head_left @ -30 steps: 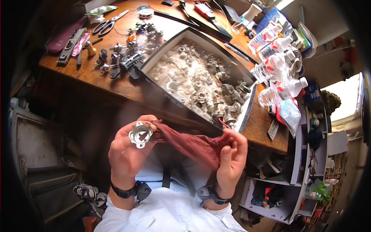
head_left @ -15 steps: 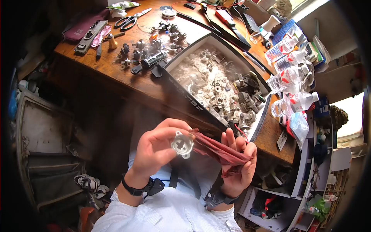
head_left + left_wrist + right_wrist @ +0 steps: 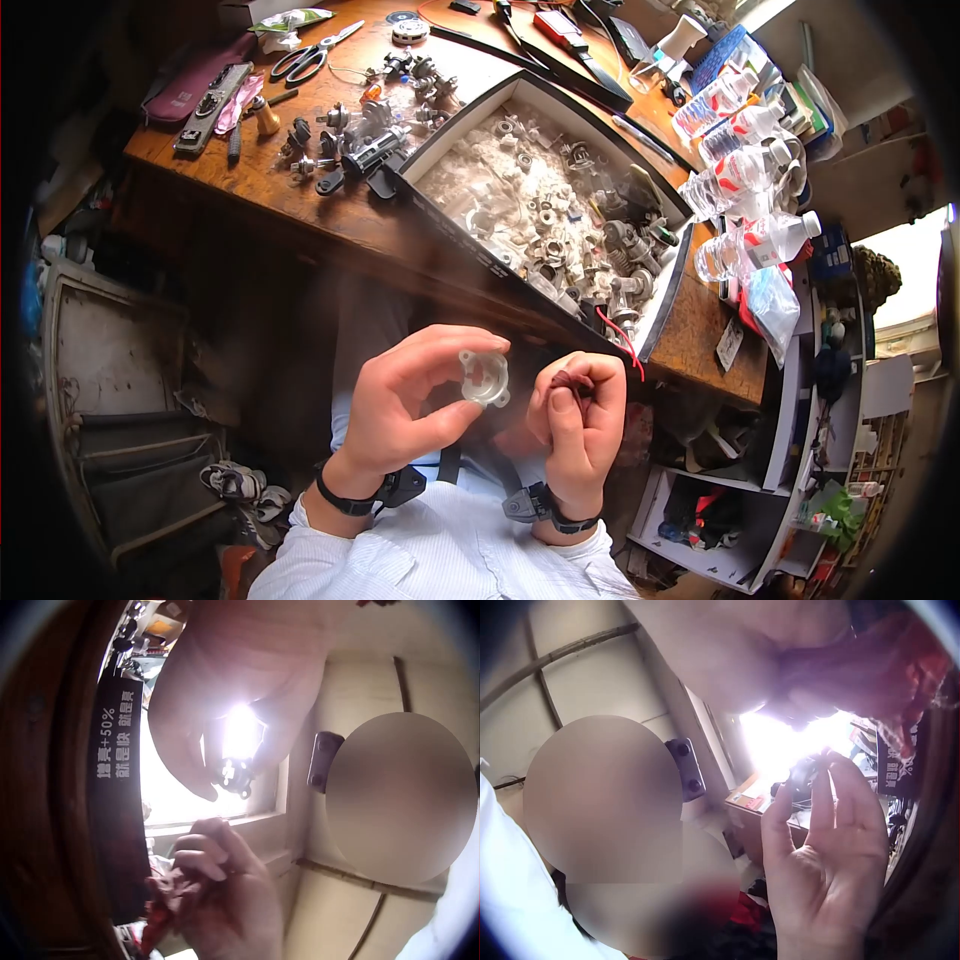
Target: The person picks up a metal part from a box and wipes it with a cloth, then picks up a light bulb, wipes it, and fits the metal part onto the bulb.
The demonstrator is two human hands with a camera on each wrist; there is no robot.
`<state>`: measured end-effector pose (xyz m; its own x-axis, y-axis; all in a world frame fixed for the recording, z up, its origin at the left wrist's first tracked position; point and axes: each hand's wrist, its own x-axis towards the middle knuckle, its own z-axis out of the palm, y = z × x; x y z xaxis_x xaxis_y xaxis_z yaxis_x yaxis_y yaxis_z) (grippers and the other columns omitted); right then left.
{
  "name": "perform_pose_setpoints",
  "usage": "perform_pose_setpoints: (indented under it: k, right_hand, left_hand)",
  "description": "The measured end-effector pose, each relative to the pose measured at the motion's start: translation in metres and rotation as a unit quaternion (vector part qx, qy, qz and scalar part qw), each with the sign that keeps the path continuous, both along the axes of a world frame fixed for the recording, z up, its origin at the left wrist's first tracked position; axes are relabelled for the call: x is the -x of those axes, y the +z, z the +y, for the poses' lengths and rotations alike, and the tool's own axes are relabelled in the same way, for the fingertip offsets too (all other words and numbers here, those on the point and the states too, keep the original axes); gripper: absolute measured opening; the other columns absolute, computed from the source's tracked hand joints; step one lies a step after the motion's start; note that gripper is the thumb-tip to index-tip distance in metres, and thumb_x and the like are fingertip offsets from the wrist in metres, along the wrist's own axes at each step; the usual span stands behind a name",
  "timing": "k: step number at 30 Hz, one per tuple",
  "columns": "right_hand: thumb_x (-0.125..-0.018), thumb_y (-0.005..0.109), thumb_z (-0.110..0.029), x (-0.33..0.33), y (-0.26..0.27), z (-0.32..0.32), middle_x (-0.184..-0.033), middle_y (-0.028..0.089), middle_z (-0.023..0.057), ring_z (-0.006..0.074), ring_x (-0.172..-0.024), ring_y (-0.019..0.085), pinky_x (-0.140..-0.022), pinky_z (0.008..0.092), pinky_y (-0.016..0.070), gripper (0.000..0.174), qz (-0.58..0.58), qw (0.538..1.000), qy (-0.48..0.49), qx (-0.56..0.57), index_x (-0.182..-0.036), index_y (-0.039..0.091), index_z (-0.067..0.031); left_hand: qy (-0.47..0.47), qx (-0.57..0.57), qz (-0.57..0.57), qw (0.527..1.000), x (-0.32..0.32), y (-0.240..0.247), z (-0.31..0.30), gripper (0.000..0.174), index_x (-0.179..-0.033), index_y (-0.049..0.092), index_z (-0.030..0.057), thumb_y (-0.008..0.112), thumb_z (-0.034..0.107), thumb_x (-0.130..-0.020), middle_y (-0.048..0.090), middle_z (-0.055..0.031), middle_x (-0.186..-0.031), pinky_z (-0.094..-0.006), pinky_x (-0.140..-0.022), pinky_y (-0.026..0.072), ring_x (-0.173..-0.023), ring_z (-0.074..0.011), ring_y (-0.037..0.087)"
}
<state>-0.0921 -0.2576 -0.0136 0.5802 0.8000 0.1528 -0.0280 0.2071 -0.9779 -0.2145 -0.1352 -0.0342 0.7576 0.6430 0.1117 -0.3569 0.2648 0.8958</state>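
Observation:
In the head view a small pale ring-shaped part with side tabs [image 3: 484, 378] is pinched between thumb and fingers of my left hand [image 3: 410, 400]. Just to its right, my right hand [image 3: 578, 420] grips a bunched dark red cloth [image 3: 570, 382], most of it hidden in the fist. The left wrist view has the cloth [image 3: 166, 904] hanging from the right hand [image 3: 229, 900]. Against strong glare in the right wrist view, the left hand [image 3: 825, 862] holds the part up, and the cloth [image 3: 870, 671] spreads out above.
Beyond the hands, an open box [image 3: 450, 232] of dusty metal parts stands on the wooden desk [image 3: 250, 190]. More parts, scissors [image 3: 314, 56] and a pouch [image 3: 200, 82] lie left of it. Several plastic bottles [image 3: 745, 180] line the right side. A red wire [image 3: 622, 345] hangs over the box's near corner.
The cloth, earlier stretched between both hands, is now bunched in my right hand and away from the part. Compared with one second ago, my left hand and the part are farther right.

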Motion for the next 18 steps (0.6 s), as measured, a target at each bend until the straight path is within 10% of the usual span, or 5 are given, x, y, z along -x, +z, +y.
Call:
perform_pose_setpoints:
  k: [8, 13, 18]
  right_hand:
    - [-0.099, 0.054, -0.02, -0.011, -0.012, 0.003, -0.103, 0.052, 0.0092, 0.0074, -0.072, 0.054, -0.059, 0.0175, 0.0453, 0.023, -0.171, 0.985, -0.028, -0.011, -0.108, 0.054, 0.0006]
    - [-0.094, 0.059, -0.004, 0.007, 0.001, 0.01, -0.1, 0.052, 0.0091, 0.007, -0.067, 0.055, -0.054, 0.0187, 0.0452, 0.01, -0.004, 0.995, -0.1, -0.015, -0.102, 0.055, 0.0009]
    - [-0.09, 0.061, 0.003, -0.006, -0.009, 0.006, -0.104, 0.054, 0.0114, 0.0091, -0.07, 0.059, -0.056, 0.0203, 0.0484, 0.012, -0.154, 0.986, -0.068, -0.02, -0.101, 0.057, 0.0019]
  left_hand:
    - [-0.105, 0.09, -0.051, 0.989, 0.002, 0.009, -0.002, 0.045, -0.114, 0.062, -0.0108, 0.069, 0.013, -0.076, 0.054, -0.0271, -0.128, -0.0379, -0.097, 0.0482, -0.113, -0.029, 0.059]
    - [-0.132, 0.084, -0.032, 0.987, 0.004, -0.001, -0.001, 0.04, -0.116, 0.061, -0.01, 0.065, 0.004, -0.079, 0.054, -0.0215, -0.126, -0.0361, -0.097, 0.0478, -0.114, -0.0262, 0.058]
    - [-0.156, 0.124, -0.045, 0.979, 0.003, -0.004, 0.001, 0.038, -0.118, 0.06, -0.009, 0.064, 0.002, -0.081, 0.055, -0.0173, -0.127, -0.0351, -0.099, 0.0461, -0.115, -0.0227, 0.056]
